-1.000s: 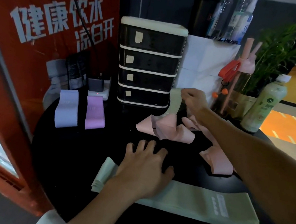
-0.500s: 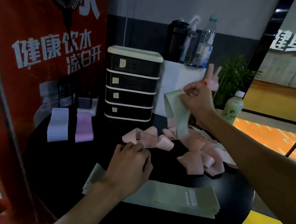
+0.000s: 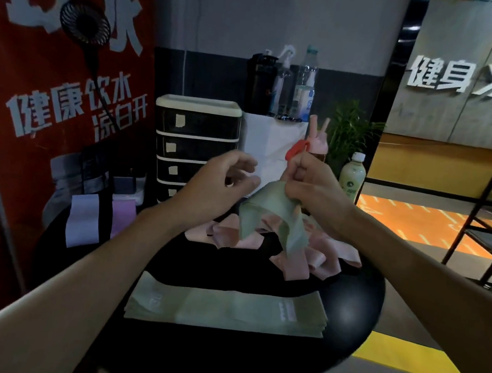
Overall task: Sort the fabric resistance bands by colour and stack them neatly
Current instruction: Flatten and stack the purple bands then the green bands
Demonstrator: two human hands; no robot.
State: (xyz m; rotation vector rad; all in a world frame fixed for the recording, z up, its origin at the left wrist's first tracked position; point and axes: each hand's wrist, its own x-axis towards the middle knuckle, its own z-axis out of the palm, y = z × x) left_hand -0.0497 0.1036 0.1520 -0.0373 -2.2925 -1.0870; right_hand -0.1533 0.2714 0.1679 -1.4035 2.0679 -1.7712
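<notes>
Our right hand (image 3: 308,190) pinches the green band (image 3: 269,216) by its top end, so the twisted loop hangs down from the grip over the pink pile (image 3: 318,262). Our left hand (image 3: 224,181) hovers just beside it at the same height, fingers loosely curled and holding nothing, and it is the nearer hand to catch the free lower end. The green stack (image 3: 226,308) lies below and toward us on the black table (image 3: 357,304), long axis left to right, so we judge the hanging band must be turned crosswise and flattened before landing.
</notes>
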